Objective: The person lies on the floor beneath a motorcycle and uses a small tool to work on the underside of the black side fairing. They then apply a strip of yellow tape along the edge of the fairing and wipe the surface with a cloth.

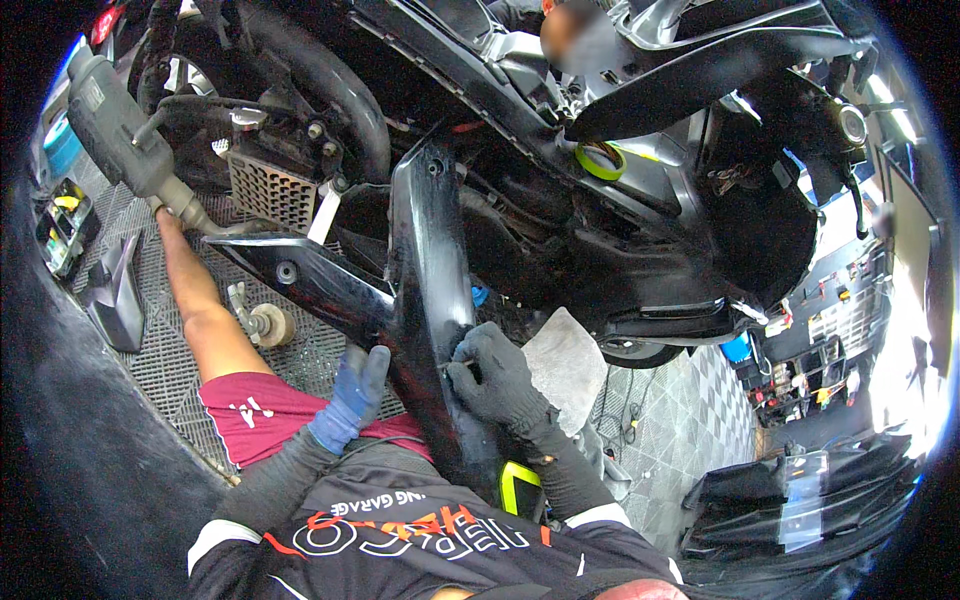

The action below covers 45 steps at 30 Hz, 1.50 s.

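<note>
A glossy black plastic fairing panel [425,260], forked in shape with mounting holes, lies tilted across my lap and up against the motorcycle. My right hand [495,375], in a dark grey glove, presses curled fingers onto the panel's right side. Whatever those fingers pinch, if anything, is too small or hidden to name. Beside the panel's lower left edge is my left hand [352,395], in a blue and grey glove, its visible fingers pointing up and apart from a grip. A grey cloth [565,370] hangs just beyond my right hand.
The motorcycle's exhaust muffler [115,125] and radiator guard [270,190] are at left. A yellow-green tape roll [600,160] rests on the bodywork. Another black panel [118,295] and a round-headed tool [268,325] lie on the grated floor. Another person [520,12] is at the top.
</note>
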Each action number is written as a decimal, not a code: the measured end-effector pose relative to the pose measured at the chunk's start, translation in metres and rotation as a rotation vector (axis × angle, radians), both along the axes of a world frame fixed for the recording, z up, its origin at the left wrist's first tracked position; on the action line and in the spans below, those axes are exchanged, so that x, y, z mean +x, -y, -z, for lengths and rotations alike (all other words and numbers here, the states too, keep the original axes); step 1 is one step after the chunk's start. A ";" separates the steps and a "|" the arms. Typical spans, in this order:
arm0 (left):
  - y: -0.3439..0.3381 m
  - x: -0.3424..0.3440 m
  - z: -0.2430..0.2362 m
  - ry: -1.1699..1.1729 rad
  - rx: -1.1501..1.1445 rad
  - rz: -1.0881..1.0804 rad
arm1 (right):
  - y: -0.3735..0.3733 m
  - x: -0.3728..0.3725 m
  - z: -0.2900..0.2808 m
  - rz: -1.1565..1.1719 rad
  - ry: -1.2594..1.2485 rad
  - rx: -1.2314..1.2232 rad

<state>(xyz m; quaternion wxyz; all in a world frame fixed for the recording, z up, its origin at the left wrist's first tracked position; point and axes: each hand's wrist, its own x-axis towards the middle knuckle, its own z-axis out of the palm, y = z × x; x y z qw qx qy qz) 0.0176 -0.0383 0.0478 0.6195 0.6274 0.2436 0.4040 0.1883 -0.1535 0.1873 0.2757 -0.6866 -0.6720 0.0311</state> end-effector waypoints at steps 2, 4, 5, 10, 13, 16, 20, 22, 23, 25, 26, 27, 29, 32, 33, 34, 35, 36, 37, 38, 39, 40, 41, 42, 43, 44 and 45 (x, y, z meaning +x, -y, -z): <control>-0.001 -0.003 -0.009 -0.062 -0.103 0.063 | 0.000 0.001 0.002 0.036 -0.024 0.000; -0.006 -0.008 -0.009 -0.101 -0.110 0.083 | 0.000 -0.001 -0.001 -0.038 0.082 0.035; -0.003 -0.005 0.000 -0.079 -0.074 0.071 | 0.001 -0.002 -0.002 -0.075 0.135 0.054; -0.005 -0.003 -0.001 -0.073 0.007 0.089 | -0.003 -0.002 0.001 0.007 0.050 0.055; -0.009 -0.006 -0.006 -0.178 0.021 0.063 | -0.001 0.000 0.003 -0.021 0.106 0.042; 0.002 0.006 -0.003 0.069 0.100 -0.123 | 0.000 0.002 0.000 -0.070 0.123 0.050; -0.002 0.001 0.002 -0.037 0.087 -0.048 | -0.007 0.000 0.004 -0.009 0.081 0.081; -0.002 -0.003 0.003 -0.074 0.091 -0.033 | -0.005 0.000 0.003 -0.052 0.128 0.070; -0.001 -0.004 0.010 -0.129 0.132 -0.043 | 0.000 0.001 0.000 -0.089 0.169 0.045; -0.001 -0.003 0.007 -0.120 0.138 -0.049 | 0.002 0.001 -0.003 -0.121 0.197 0.036; 0.000 -0.002 0.005 -0.062 0.102 -0.045 | -0.001 -0.001 -0.003 -0.118 0.178 0.051; 0.000 0.000 0.001 -0.021 0.075 -0.032 | -0.003 -0.001 -0.002 -0.105 0.158 0.065; 0.000 0.003 -0.003 0.051 0.028 -0.007 | -0.012 0.002 0.000 -0.060 0.132 0.107; -0.002 -0.002 -0.013 0.036 0.011 0.026 | -0.011 0.005 0.007 -0.063 0.093 0.111; -0.002 -0.004 -0.013 0.003 0.011 0.029 | -0.009 0.005 0.006 -0.076 0.083 0.100; -0.002 -0.006 -0.012 -0.032 0.014 0.034 | -0.006 0.004 0.004 -0.097 0.102 0.079; -0.004 -0.007 -0.007 -0.083 0.019 0.033 | -0.002 0.001 -0.001 -0.117 0.122 0.058; -0.003 -0.005 -0.008 -0.081 0.020 0.031 | 0.002 0.000 -0.005 -0.136 0.149 0.034; -0.002 -0.004 -0.009 -0.082 0.021 0.030 | 0.003 0.001 -0.005 -0.127 0.143 0.025; -0.001 -0.004 -0.012 -0.040 0.021 0.026 | 0.003 0.000 -0.005 -0.119 0.136 0.016; -0.003 -0.003 -0.011 -0.072 0.021 0.035 | 0.001 0.000 -0.004 -0.114 0.127 0.014; -0.003 -0.003 -0.009 -0.104 0.020 0.045 | -0.004 -0.001 -0.005 -0.088 0.108 0.041; -0.003 -0.002 0.004 -0.208 0.012 0.074 | -0.010 -0.002 -0.006 -0.063 0.089 0.068; -0.005 -0.002 0.004 -0.194 -0.018 0.086 | -0.017 -0.003 -0.007 -0.039 0.067 0.103; -0.006 -0.002 0.002 -0.179 -0.052 0.100 | -0.020 -0.002 -0.007 -0.039 0.085 0.102; -0.003 0.003 -0.001 -0.043 -0.114 0.102 | -0.022 0.001 -0.007 -0.038 0.103 0.101; -0.004 0.000 -0.007 -0.049 -0.133 0.110 | -0.023 0.003 -0.005 -0.037 0.114 0.100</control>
